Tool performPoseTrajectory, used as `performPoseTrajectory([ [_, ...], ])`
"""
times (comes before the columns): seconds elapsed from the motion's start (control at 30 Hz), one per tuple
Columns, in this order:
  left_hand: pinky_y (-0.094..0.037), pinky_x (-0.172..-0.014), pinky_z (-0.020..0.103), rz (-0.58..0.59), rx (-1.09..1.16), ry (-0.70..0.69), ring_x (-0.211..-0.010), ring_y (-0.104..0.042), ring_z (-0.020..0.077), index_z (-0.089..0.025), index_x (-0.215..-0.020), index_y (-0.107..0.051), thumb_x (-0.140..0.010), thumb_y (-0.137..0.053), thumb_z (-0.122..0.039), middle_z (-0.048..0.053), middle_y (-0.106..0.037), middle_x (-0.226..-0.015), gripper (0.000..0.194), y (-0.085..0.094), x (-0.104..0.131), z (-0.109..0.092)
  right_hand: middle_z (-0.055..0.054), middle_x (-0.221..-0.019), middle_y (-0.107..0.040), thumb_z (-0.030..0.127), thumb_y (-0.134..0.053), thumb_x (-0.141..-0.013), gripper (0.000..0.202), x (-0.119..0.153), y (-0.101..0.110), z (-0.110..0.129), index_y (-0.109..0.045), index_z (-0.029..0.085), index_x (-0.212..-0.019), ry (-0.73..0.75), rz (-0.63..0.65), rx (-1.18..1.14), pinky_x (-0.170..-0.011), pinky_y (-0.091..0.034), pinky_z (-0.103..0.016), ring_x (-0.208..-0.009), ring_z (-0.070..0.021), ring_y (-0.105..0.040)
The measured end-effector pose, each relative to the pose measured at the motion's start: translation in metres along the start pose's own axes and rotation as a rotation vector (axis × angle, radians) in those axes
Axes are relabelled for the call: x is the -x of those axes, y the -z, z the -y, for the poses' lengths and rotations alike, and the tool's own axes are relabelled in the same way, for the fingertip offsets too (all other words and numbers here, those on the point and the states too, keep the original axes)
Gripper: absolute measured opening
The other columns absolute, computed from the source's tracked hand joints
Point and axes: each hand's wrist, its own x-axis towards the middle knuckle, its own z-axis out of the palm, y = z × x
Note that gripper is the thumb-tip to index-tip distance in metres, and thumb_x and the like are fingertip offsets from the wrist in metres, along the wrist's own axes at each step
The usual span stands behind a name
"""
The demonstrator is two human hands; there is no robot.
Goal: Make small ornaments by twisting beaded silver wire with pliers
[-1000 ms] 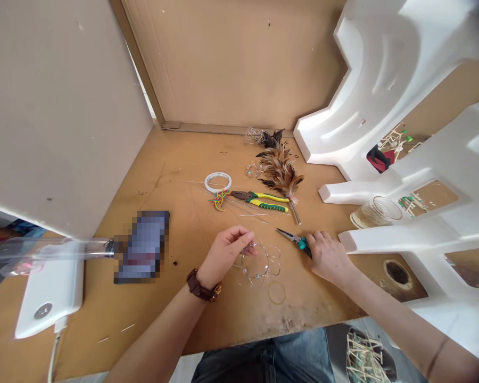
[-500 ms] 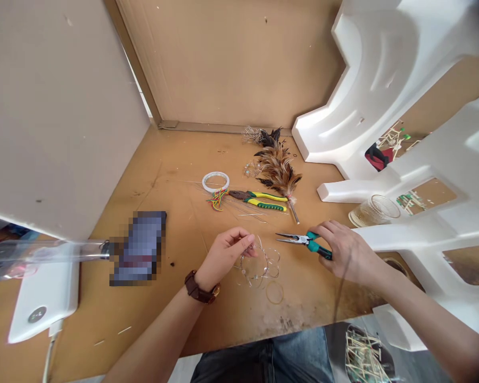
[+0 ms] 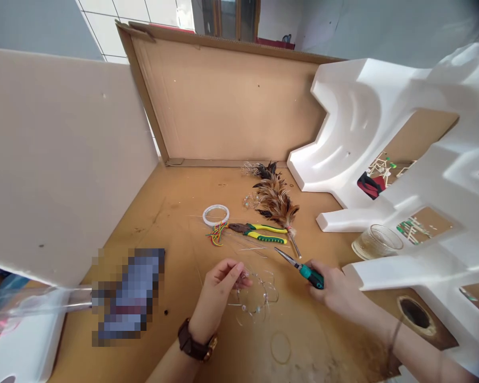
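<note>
In the head view my left hand (image 3: 219, 290) pinches a thin wire loop strung with clear beads (image 3: 258, 309), held just above the table. Its loose wire curls spread to the right of my fingertips. My right hand (image 3: 333, 287) grips needle-nose pliers (image 3: 303, 268) by teal and black handles. Their jaws point up and left, look closed, and are apart from the beaded loop. Beyond both hands lie yellow-green combination pliers (image 3: 265, 237), with loose straight wires around them. A tan rubber band (image 3: 271, 348) rests nearer to me.
A white tape roll (image 3: 204, 217), coloured strings (image 3: 217, 234), a brown feather bundle (image 3: 277, 199) and a wire tangle (image 3: 250, 169) lie farther back. White foam packing (image 3: 343, 127) and a glass (image 3: 377, 242) stand right. A blurred-out dark device (image 3: 133, 292) is left. A cardboard panel (image 3: 231, 106) closes the back.
The camera view has tipped up, so the scene sits lower. The needle-nose pliers have turned in my right hand, their jaws angling more upward. My left hand keeps its pinch on the beaded loop.
</note>
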Motion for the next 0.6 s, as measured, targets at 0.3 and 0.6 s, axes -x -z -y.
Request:
performPoseTrajectory([
  [0.3, -0.050, -0.060, 0.021, -0.058, -0.026, 0.004, -0.059, -0.064, 0.0118, -0.015, -0.067, -0.059, -0.072, -0.065, -0.037, -0.001, -0.064, -0.065, 0.023, -0.002, 0.000, -0.002, 0.001, -0.074, -0.056, 0.030, -0.051, -0.076, 0.014, -0.007, -0.012, 0.027, -0.049, 0.020, -0.086, 0.073, 0.160, -0.345, -0.059, -0.038, -0.024, -0.067, -0.0143, -0.051],
  [0.6, -0.050, -0.060, 0.020, -0.053, 0.014, -0.013, -0.059, -0.063, 0.0103, -0.015, -0.068, -0.061, -0.072, -0.065, -0.036, -0.001, -0.064, -0.066, 0.022, -0.001, 0.001, -0.002, -0.009, -0.098, -0.058, 0.033, -0.050, -0.078, 0.024, -0.016, -0.038, 0.002, -0.056, 0.019, -0.096, 0.152, -0.123, 0.424, -0.071, -0.040, -0.032, -0.091, -0.0243, -0.053],
])
